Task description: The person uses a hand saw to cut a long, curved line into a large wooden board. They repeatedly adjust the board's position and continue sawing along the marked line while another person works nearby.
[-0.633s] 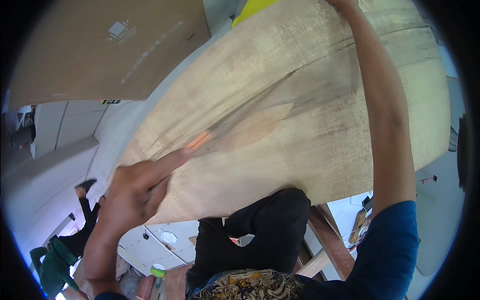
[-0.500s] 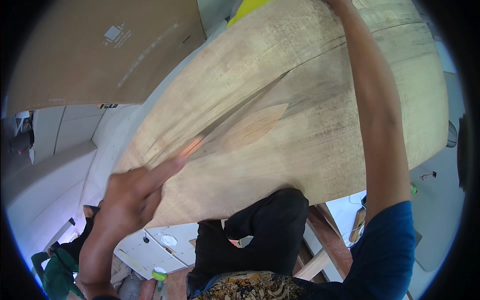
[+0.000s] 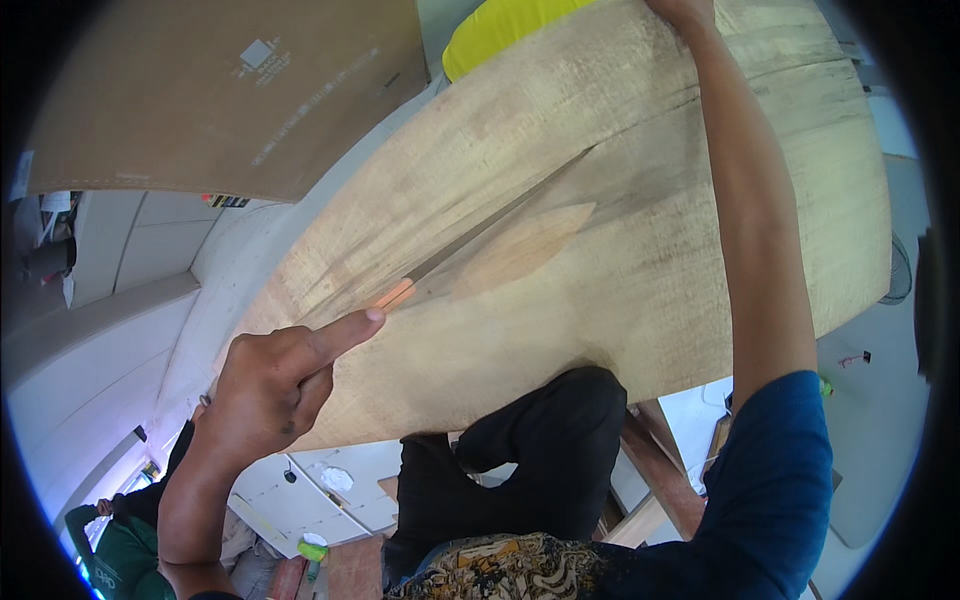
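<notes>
A large, pale, worn wooden panel (image 3: 560,330) with a curved outline lies across my lap. In my left hand (image 3: 275,380) is a long thin tool with an orange handle (image 3: 395,293) and a narrow dark blade (image 3: 500,215), apparently a knife. The extended index finger presses along the handle, and the blade lies slanting over the panel, its tip toward the far right. Beside the blade shows a lighter leaf-shaped patch (image 3: 530,245) in the wood. At the panel's far part rests my right hand (image 3: 685,12); its fingers are cut off by the picture's top edge.
A big brown cardboard box (image 3: 220,100) stands at the far left, with a yellow object (image 3: 500,35) beyond the panel. Reddish wooden beams (image 3: 665,470) run under the panel at right. Another person in green (image 3: 130,550) is at the lower left. A fan (image 3: 897,270) stands at right.
The left hand, blurred before, is now sharp, and the orange handle shows more clearly. The whole view has shifted slightly, and more of the yellow object appears. My right hand stays at the panel's far part.
</notes>
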Demonstrator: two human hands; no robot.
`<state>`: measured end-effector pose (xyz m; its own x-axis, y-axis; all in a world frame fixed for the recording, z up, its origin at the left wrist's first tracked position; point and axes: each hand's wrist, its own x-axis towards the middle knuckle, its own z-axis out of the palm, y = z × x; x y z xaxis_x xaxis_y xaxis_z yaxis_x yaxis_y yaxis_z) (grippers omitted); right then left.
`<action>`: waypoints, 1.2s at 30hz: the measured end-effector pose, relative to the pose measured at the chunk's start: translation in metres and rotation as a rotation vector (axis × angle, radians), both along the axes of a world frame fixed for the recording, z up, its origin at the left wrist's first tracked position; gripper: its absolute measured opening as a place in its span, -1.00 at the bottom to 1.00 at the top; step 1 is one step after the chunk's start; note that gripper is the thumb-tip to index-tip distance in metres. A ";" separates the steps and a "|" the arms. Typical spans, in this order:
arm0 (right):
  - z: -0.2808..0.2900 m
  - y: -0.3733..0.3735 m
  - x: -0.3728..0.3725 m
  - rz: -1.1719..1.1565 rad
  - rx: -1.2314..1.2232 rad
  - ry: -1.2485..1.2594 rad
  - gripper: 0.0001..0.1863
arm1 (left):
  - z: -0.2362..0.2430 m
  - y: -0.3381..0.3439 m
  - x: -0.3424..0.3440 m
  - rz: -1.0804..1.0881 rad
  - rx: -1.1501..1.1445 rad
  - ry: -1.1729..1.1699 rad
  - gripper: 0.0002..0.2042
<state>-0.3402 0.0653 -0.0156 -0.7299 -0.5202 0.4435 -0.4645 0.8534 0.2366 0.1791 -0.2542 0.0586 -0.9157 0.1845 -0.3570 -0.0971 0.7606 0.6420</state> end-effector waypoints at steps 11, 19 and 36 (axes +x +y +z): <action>-0.041 0.010 -0.042 -0.014 0.159 0.106 -0.51 | -0.136 0.129 -0.178 -0.006 0.265 0.288 -0.49; 0.001 0.009 -0.013 -0.112 0.166 0.025 -0.53 | -0.016 0.023 -0.020 0.062 -0.006 -0.154 -0.28; -0.001 0.008 -0.019 -0.071 0.147 0.027 -0.54 | -0.031 0.017 -0.015 0.025 0.032 -0.081 -0.24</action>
